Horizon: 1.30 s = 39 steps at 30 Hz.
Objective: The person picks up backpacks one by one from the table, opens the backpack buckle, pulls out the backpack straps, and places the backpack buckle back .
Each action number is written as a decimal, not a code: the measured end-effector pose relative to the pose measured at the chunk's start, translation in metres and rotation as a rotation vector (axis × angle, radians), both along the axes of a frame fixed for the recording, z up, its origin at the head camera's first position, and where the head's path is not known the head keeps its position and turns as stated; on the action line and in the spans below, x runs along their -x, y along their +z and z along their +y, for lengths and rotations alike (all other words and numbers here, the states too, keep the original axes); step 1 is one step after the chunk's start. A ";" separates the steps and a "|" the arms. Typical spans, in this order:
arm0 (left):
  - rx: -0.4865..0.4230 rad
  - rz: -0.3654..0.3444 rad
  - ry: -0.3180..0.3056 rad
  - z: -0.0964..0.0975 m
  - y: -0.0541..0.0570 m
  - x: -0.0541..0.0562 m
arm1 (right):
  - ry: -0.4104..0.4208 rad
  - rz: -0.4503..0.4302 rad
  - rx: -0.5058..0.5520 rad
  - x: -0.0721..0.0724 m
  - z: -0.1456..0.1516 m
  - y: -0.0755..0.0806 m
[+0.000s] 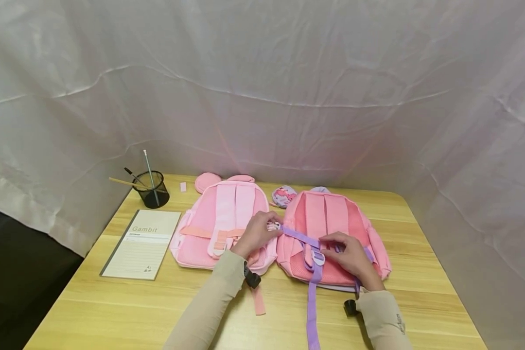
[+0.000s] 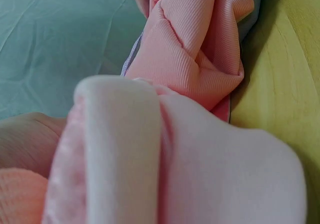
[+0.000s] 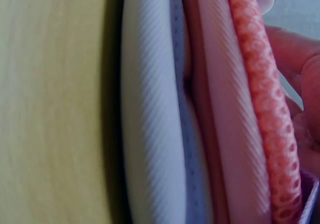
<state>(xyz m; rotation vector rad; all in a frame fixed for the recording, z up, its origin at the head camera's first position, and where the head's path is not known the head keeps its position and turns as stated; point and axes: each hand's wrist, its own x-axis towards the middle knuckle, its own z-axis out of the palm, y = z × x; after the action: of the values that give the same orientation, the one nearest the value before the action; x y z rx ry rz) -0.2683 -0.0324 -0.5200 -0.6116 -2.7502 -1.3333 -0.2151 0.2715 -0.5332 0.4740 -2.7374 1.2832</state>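
Observation:
Two small backpacks lie side by side, straps up: a pale pink backpack [image 1: 201,209] and a coral-pink backpack [image 1: 358,218]. My left hand [image 1: 258,232] reaches over the pale one and pinches the end of a purple strap [image 1: 299,236] at a small light-and-dark piece, perhaps a buckle. The strap runs taut to my right hand [image 1: 349,253], whose thumb and fingers pinch it over the coral-pink backpack. Just below is a white adjuster buckle [image 1: 318,257] with a purple strap tail hanging forward. Fabric fills most of both wrist views; the fingertips are hidden there.
At the left stand a black mesh pen cup [image 1: 153,192] with pens and a notebook [image 1: 140,245]. A small pink eraser-like block [image 1: 183,186] lies behind. An orange strap end [image 1: 258,301] and a patterned round pouch [image 1: 284,196] lie by the backpacks. Curtains [image 1: 262,97] surround the table.

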 end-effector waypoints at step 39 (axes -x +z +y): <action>0.337 0.375 -0.107 -0.077 0.073 -0.023 | -0.079 0.200 -0.189 -0.013 0.007 0.063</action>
<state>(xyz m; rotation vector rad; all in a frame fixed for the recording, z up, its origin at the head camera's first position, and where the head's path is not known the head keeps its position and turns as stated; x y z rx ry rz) -0.2451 -0.1092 -0.4469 -0.9279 -2.6638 -0.6751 -0.2017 0.2786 -0.4700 0.4742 -2.6888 0.9104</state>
